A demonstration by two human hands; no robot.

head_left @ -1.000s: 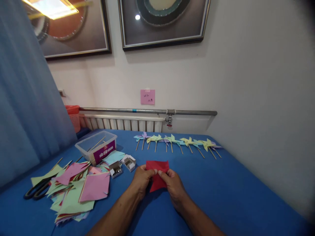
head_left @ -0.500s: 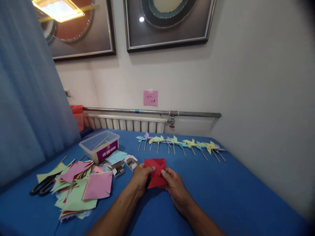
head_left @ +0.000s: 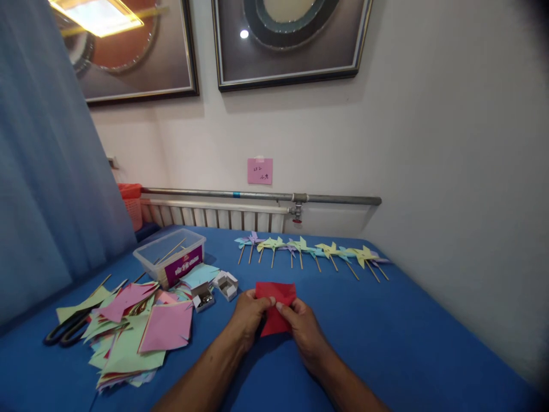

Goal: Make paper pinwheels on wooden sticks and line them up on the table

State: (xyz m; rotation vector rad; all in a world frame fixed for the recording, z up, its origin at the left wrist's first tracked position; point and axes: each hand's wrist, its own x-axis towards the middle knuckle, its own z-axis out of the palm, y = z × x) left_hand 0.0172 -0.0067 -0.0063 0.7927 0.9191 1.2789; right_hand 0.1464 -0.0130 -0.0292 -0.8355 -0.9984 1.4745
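A red paper square (head_left: 277, 297) with folded flaps lies on the blue table (head_left: 386, 343) in front of me. My left hand (head_left: 247, 316) pinches its left side near the middle. My right hand (head_left: 302, 326) pinches it from the right, fingertips meeting the left hand's at the paper's centre. Both hands are closed on the paper. The lower part of the paper is hidden between my hands.
A pile of coloured paper squares (head_left: 137, 329) and black scissors (head_left: 64, 332) lie at the left. A clear plastic box with sticks (head_left: 169, 257) and two small white boxes (head_left: 214, 289) stand nearby. A row of finished pinwheels (head_left: 309, 249) lies at the back by the radiator (head_left: 214, 214).
The red paper's flaps have been pressed toward its centre and my fingertips have come together there. The view shifted slightly.
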